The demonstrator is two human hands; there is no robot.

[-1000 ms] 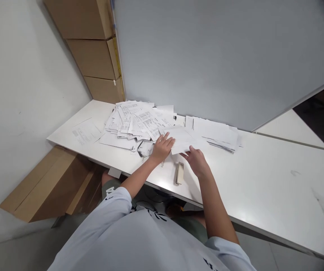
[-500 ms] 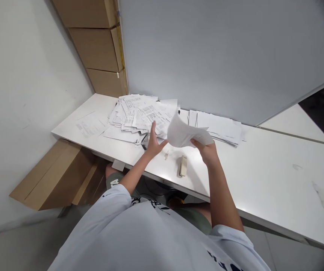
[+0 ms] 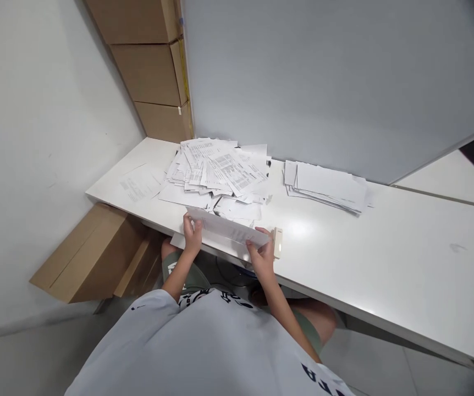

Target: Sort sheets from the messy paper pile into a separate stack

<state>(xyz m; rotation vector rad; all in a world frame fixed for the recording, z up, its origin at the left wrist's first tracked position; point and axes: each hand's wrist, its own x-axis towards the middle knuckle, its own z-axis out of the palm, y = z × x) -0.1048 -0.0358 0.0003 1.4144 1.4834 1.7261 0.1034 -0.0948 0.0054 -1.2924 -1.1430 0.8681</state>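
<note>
At the far left, a white wall (image 3: 34,110) is rising beside the end of the counter (image 3: 385,258), and a flattened cardboard box (image 3: 88,256) is leaning below it, while three stacked cardboard boxes (image 3: 150,71) are standing behind the counter's far corner. A loose printed page (image 3: 142,182) is lying on the counter's left end, just beside a large, messy pile of printed papers (image 3: 216,170). The person's left hand (image 3: 192,235) is gripping the left end of a printed sheet (image 3: 229,227), its fingers (image 3: 188,221) closed around the edge. The sheet is stretching across to the right hand (image 3: 260,254), whose fingers (image 3: 262,236) are closed on its right end. Held tilted between both hands, it is hanging over the counter's front edge, just in front of the pile. A small beige stapler (image 3: 277,242) is lying on the counter just beside the sheet's right end and the right hand. Farther right, a neater stack of papers (image 3: 325,187) is resting against the foot of a large whiteboard (image 3: 323,82).
</note>
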